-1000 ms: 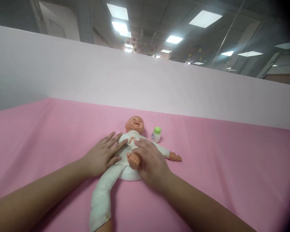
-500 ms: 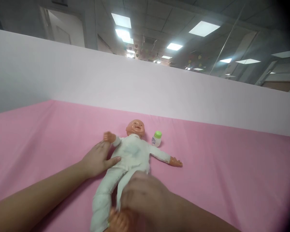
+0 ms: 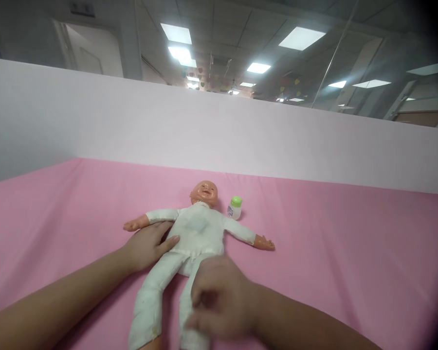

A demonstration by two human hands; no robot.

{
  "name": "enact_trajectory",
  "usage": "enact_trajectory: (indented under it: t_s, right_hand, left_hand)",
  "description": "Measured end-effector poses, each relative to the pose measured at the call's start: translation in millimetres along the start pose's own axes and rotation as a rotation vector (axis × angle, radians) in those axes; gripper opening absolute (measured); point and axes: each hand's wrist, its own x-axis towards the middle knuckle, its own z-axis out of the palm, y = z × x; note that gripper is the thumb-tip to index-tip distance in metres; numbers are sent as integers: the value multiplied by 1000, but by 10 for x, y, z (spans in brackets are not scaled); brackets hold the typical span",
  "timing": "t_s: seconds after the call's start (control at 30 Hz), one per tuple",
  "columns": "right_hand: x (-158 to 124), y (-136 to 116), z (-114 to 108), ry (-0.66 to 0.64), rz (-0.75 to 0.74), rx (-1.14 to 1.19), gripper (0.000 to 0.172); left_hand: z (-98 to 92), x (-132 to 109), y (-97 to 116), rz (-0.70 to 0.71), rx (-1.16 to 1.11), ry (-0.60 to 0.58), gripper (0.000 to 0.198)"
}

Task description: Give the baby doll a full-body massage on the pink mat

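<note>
Lying face up on a pink cover (image 3: 314,272), the doll (image 3: 197,238), dressed in white cloth, has both arms stretched out sideways and its legs reaching toward the person, slightly apart; the lower edge of the view cuts off its feet. Beside the doll's waist, below its outstretched arm, the left hand (image 3: 146,248) lies with the thumb against the trunk and the fingertips close under the sleeve; its grip is relaxed and spread. Over the doll's other leg, below the hip, the right hand (image 3: 226,299) is blurred and loosely curled, thumb and fingers parted, its grip released; whether it touches the leg cannot be told. Near the doll's head, on the right hand's side and just above the shoulder, is a small bottle (image 3: 235,211) with a green cap (image 3: 236,201) and a label too small to read. Beyond the doll's head rises a white partition (image 3: 219,133); farther past the doll, over the top of that partition, show lit ceiling panels (image 3: 301,38) and a pale door (image 3: 95,51).
</note>
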Motion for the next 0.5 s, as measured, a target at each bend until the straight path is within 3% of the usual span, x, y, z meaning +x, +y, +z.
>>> enact_trajectory:
  t_s: [0.1,0.23,0.37,0.5]
  right_hand:
    - [49,90,-171,209,373,-17,34]
    - [73,278,-338,259,698,-55,30]
    - [56,402,-345,241,832,-342,36]
    - [23,445,-247,236,811,-390,46]
  left_hand:
    - [-19,-29,41,3,25,1,56]
    - [37,-28,-67,5,-4,31,66]
    - [57,65,-125,48,-197,23,69]
    - [73,212,92,-279,-659,34,76]
